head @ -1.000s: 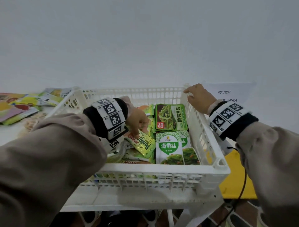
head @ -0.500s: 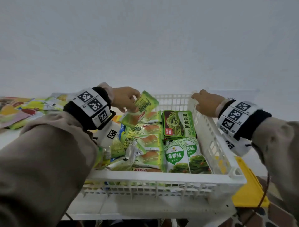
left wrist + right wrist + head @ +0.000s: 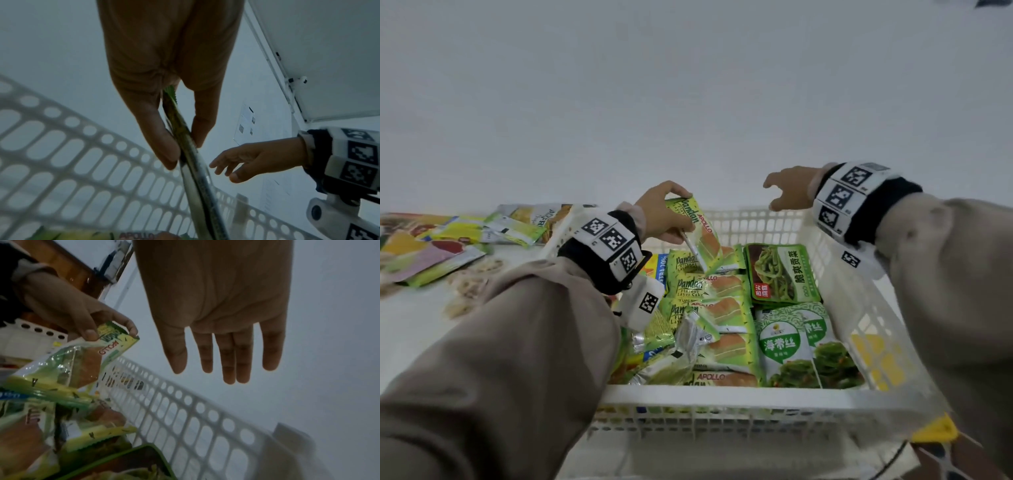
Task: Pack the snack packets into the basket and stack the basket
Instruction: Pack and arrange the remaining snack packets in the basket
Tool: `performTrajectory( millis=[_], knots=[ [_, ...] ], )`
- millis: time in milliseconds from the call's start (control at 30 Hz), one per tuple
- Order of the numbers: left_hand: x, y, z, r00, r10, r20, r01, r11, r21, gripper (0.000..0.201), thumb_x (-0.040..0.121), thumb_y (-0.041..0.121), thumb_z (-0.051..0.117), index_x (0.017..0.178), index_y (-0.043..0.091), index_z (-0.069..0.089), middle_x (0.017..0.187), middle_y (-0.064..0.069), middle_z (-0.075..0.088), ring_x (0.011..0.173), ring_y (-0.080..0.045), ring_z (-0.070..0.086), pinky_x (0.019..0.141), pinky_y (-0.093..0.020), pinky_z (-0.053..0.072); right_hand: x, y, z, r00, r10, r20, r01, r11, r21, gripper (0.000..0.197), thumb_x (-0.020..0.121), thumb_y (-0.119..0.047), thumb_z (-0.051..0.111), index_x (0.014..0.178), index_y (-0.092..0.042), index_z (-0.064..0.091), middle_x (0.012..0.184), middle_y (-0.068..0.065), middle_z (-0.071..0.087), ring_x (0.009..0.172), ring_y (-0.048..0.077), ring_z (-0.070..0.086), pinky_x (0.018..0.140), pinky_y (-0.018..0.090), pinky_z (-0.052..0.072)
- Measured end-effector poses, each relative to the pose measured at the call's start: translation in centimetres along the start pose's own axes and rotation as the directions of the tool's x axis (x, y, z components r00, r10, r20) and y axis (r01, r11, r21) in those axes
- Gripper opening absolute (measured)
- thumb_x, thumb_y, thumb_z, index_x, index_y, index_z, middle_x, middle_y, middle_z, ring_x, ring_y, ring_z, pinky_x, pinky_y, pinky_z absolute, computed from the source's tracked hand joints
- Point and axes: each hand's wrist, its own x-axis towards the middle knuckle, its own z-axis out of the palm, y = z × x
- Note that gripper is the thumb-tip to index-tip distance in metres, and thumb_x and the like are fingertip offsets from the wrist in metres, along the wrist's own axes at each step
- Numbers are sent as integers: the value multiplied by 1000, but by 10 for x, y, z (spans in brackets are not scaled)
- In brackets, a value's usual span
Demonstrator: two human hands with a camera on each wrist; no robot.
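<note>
Fingers [image 3: 162, 146] and thumb of the left hand [image 3: 664, 214] pinch the top edge of a green cake packet [image 3: 697, 233], holding it tilted above the far left part of the white basket [image 3: 722, 399], its lower end just over the row of matching packets [image 3: 709, 308] lying inside. Beside that row lie dark green vegetable packets [image 3: 782, 272] and seaweed packets [image 3: 801, 346]. With straight, spread fingers holding nothing, the right hand [image 3: 791, 186] hangs above the basket's far right corner, while more snack packets [image 3: 431, 246] lie on the table [image 3: 410, 339] to the left.
</note>
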Motion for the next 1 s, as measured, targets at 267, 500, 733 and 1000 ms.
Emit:
performTrajectory(
  millis=[267,500,733,1000],
  knots=[
    [4,-14,10,999,-42,26,43,999,-16,60,74,-6,70,116,27,40,103,-18,55,62,-22,59,49,-26,56,20,-30,-1,998,-39,58,38,999,15,55,97,-29,45,144,-8,25,149,9,31,135,25,32,106,34,28],
    [9,-21,14,997,-60,39,61,998,-20,53,82,-2,63,131,13,49,128,-18,53,64,-14,60,55,-15,55,31,-34,45,999,-41,17,39,993,108,48,99,-38,30,141,-15,27,141,11,41,126,29,42,101,37,33],
    [6,-16,8,988,-84,131,80,996,36,47,93,1,45,139,8,38,89,-4,55,67,-13,56,55,-18,53,31,-27,68,991,-70,-111,75,996,39,52,98,-40,32,144,-21,19,145,9,33,130,28,36,105,39,27],
    [4,-29,4,977,-112,181,-76,608,790,58,89,39,54,141,34,30,147,-3,35,127,-25,43,106,-40,36,32,-26,74,983,-75,-167,81,996,29,56,96,-43,36,145,-22,19,142,9,34,128,29,36,104,40,27]
  ],
)
